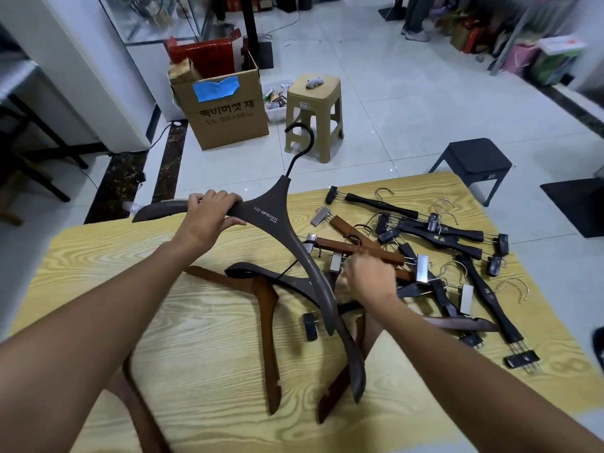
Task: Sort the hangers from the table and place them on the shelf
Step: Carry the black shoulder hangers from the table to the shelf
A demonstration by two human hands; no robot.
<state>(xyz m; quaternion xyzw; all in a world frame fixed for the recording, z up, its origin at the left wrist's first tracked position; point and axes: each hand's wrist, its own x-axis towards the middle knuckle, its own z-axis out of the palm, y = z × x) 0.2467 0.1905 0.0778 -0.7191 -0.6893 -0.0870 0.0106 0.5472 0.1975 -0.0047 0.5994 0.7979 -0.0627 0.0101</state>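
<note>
My left hand [212, 212] grips one arm of a dark grey coat hanger [277, 207] with a black hook, held up above the pale wooden table [114, 253]. My right hand [371, 277] is blurred and reaches into the pile, fingers around a brown clip hanger [359, 250]. A second dark grey hanger [284, 279] and a brown wooden coat hanger [261, 308] lie under the raised one. Several black clip hangers [441, 237] are scattered across the table's right side.
Beyond the table stand a cardboard box [225, 112], a beige plastic stool [313, 109] and a dark stool [474, 161] on the tiled floor. Another brown hanger [137, 407] hangs over the near left edge. No shelf is in view.
</note>
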